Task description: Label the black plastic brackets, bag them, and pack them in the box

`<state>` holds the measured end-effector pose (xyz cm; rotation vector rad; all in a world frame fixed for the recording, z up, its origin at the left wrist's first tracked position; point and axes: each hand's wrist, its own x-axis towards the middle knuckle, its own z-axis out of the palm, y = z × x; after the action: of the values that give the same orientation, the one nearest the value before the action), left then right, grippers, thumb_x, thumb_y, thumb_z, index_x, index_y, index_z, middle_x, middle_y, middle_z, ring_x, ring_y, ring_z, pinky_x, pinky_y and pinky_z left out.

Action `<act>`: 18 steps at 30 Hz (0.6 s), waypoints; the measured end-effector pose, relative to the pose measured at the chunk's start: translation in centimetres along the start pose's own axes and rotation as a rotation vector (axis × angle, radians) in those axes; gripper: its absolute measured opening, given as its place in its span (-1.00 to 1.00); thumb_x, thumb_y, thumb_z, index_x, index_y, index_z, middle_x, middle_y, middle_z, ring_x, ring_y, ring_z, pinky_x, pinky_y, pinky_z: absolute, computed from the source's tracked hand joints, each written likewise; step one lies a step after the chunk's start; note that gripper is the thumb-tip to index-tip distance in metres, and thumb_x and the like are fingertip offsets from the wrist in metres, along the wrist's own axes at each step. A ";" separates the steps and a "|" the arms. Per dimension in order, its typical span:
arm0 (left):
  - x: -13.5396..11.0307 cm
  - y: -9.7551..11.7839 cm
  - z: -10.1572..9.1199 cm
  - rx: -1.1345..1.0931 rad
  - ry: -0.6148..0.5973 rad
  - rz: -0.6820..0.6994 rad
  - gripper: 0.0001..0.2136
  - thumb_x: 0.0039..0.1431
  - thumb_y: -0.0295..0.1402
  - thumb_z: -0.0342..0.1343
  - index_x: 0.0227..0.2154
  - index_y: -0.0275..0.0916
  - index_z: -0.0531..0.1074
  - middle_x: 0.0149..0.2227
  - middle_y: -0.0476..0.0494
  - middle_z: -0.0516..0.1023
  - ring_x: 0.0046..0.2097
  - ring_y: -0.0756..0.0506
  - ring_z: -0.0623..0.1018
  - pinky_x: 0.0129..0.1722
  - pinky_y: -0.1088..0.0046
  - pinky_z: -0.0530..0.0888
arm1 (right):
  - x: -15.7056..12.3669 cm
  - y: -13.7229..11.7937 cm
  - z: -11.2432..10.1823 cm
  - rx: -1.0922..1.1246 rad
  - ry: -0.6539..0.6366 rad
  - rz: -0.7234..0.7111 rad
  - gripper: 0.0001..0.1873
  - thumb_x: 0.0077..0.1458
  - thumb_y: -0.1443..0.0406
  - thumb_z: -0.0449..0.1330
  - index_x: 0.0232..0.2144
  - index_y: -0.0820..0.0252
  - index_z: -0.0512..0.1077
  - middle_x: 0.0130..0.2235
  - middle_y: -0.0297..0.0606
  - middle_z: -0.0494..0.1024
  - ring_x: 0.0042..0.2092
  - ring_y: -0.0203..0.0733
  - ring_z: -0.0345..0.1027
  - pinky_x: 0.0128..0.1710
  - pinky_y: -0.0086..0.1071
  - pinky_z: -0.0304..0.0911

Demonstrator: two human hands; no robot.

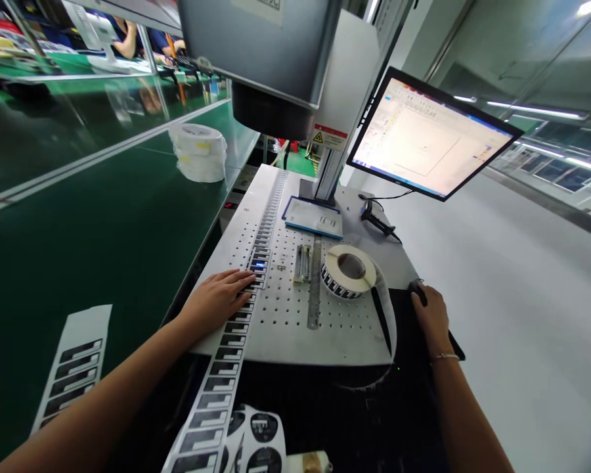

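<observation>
My left hand lies flat with fingers stretched out, its fingertips on a long strip of black-and-white labels. The strip runs up the left side of a perforated metal plate and hangs over its near edge. Just beyond the fingertips, a small blue light spot shows on one label. My right hand rests over a black computer mouse at the plate's right side. Above the plate hangs a dark machine head with a black round lens.
On the plate are a label roll, a steel ruler, a blue-edged board and a barcode scanner. A lit monitor stands right. Left, the green table bears white rolls and a label piece. People sit far left.
</observation>
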<state>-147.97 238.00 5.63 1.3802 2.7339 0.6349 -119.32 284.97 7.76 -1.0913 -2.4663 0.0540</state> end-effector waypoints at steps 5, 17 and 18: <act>0.0 0.3 -0.5 -0.014 -0.039 -0.018 -0.51 0.31 -0.10 -0.12 0.18 -0.17 0.41 0.22 -0.17 0.42 0.29 -0.32 0.34 0.26 -0.06 0.31 | 0.0 0.1 0.2 0.006 0.015 0.009 -0.40 0.17 0.00 -0.04 0.12 0.17 0.39 0.16 -0.03 0.37 0.17 0.05 0.23 0.16 -0.06 0.16; 0.0 0.1 -0.2 -0.005 -0.038 -0.031 -0.50 0.31 -0.08 -0.11 0.20 -0.16 0.39 0.24 -0.15 0.40 0.30 -0.29 0.33 0.27 -0.02 0.31 | -0.1 0.1 0.2 0.006 0.017 0.015 -0.40 0.18 0.00 -0.05 0.12 0.17 0.39 0.17 -0.03 0.37 0.17 0.06 0.24 0.15 -0.06 0.18; 0.0 0.0 -0.1 -0.007 -0.040 -0.030 -0.50 0.31 -0.08 -0.11 0.20 -0.16 0.38 0.24 -0.15 0.39 0.30 -0.29 0.32 0.27 -0.02 0.30 | -0.1 0.1 0.2 0.005 0.018 0.018 -0.40 0.18 0.00 -0.05 0.12 0.17 0.39 0.17 -0.03 0.37 0.17 0.07 0.24 0.15 -0.06 0.18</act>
<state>-147.97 238.00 5.75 1.3326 2.7139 0.6076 -119.30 284.99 7.50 -1.1070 -2.4391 0.0561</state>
